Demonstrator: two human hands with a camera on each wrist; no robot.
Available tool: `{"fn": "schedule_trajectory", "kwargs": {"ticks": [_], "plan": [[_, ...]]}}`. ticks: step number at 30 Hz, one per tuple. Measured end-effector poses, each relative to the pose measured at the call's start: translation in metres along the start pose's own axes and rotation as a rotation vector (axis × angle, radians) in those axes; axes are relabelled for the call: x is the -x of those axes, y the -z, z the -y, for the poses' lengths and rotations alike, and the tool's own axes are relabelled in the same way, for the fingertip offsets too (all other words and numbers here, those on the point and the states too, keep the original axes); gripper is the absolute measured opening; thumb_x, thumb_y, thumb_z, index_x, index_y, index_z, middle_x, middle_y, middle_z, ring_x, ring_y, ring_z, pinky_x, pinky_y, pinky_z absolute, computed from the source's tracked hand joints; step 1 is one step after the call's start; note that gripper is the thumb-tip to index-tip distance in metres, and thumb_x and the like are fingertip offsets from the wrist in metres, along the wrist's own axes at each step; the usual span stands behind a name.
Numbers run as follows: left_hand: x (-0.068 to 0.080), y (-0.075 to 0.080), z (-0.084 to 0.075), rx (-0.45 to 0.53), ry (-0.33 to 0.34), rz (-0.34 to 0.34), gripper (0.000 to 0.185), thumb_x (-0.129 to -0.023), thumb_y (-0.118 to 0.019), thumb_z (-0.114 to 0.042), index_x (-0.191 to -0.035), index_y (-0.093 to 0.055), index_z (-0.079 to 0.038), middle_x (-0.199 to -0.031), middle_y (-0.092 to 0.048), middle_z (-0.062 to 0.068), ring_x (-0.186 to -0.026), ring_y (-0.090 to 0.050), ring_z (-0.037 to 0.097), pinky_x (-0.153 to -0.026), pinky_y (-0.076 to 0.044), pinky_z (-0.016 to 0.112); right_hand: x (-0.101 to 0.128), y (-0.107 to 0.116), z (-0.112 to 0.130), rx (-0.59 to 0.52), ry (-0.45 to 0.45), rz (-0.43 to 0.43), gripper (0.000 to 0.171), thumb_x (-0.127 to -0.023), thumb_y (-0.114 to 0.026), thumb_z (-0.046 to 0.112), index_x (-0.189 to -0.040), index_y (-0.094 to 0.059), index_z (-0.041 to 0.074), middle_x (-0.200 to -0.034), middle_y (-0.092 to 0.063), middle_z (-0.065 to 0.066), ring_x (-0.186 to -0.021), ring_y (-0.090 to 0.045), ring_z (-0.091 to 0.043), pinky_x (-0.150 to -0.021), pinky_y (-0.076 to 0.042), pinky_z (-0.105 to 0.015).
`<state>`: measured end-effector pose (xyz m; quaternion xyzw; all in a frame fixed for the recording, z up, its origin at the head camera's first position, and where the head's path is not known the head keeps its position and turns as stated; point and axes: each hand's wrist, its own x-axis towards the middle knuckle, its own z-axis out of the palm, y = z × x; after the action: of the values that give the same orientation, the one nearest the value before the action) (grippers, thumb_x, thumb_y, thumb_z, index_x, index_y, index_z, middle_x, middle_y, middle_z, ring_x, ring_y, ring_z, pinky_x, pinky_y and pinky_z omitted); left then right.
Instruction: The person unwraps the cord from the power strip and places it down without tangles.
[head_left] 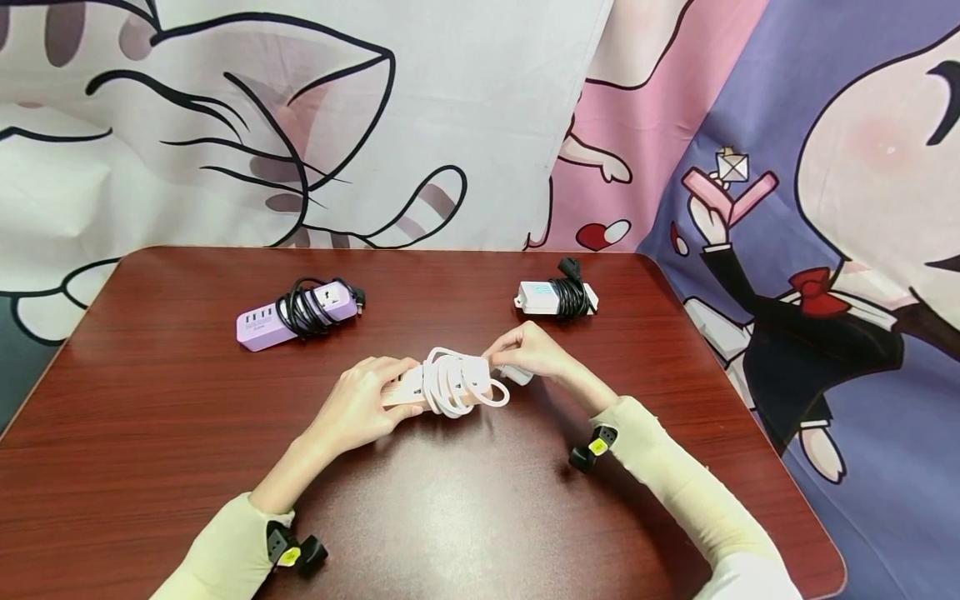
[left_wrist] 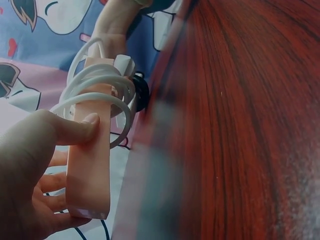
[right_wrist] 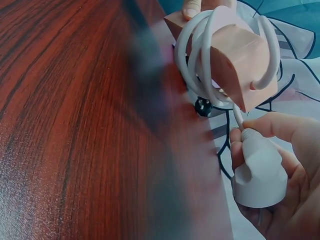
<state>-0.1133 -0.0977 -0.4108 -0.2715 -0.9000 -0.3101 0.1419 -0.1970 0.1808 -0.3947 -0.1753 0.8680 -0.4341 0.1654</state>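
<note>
Pink power strip (head_left: 408, 387) held between left hand (head_left: 360, 408) and right hand (head_left: 528, 350).

Pink power strip (head_left: 401, 390): long flat bar, soft peach-pink, held just above the middle of the brown table, lying sideways w/ one end to the left & the other to the right. White cord (head_left: 453, 382) is looped round & round its right half in loose, fat coils; some loops hang out wide past the bar. Left half of the strip is bare. At the cord's end is a white plug (right_wrist: 260, 172), round & chunky, sitting just off the strip's right end, close by but not touching it.
</note>
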Motion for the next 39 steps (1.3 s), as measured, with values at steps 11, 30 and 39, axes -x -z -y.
{"fn": "schedule_trajectory", "kwargs": {"ticks": [11,30,39], "plan": [[0.001,-0.001,0.000,-0.015,0.021,0.008,0.049,-0.070,-0.083,-0.030,-0.113,-0.068,-0.011,-0.105,-0.071,0.005,-0.097,-0.064,0.025,-0.081,-0.049,0.043,0.006,0.004,0.007,0.026,-0.021,-0.046,0.013,-0.078,-0.068,0.012,-0.084,-0.079,0.008,-0.070,-0.073,-0.002,-0.056,-0.058,-0.002,-0.051,-0.045,-0.019],[0.001,-0.001,0.003,-0.042,0.077,0.026,0.054,-0.068,-0.084,-0.028,-0.116,-0.066,-0.009,-0.109,-0.070,0.008,-0.101,-0.063,0.028,-0.081,-0.049,0.046,0.015,0.008,0.012,0.129,-0.014,-0.105,0.011,-0.080,-0.069,0.018,-0.085,-0.079,0.016,-0.074,-0.075,-0.002,-0.060,-0.060,-0.003,-0.054,-0.045,-0.021],[0.003,-0.003,0.006,-0.028,0.118,0.017,0.054,-0.068,-0.084,-0.028,-0.116,-0.067,-0.010,-0.108,-0.070,0.009,-0.100,-0.063,0.029,-0.080,-0.049,0.046,0.020,0.006,0.010,0.052,-0.039,-0.113,0.012,-0.079,-0.070,0.016,-0.085,-0.079,0.012,-0.074,-0.075,-0.002,-0.059,-0.060,-0.004,-0.055,-0.047,-0.022]]}}
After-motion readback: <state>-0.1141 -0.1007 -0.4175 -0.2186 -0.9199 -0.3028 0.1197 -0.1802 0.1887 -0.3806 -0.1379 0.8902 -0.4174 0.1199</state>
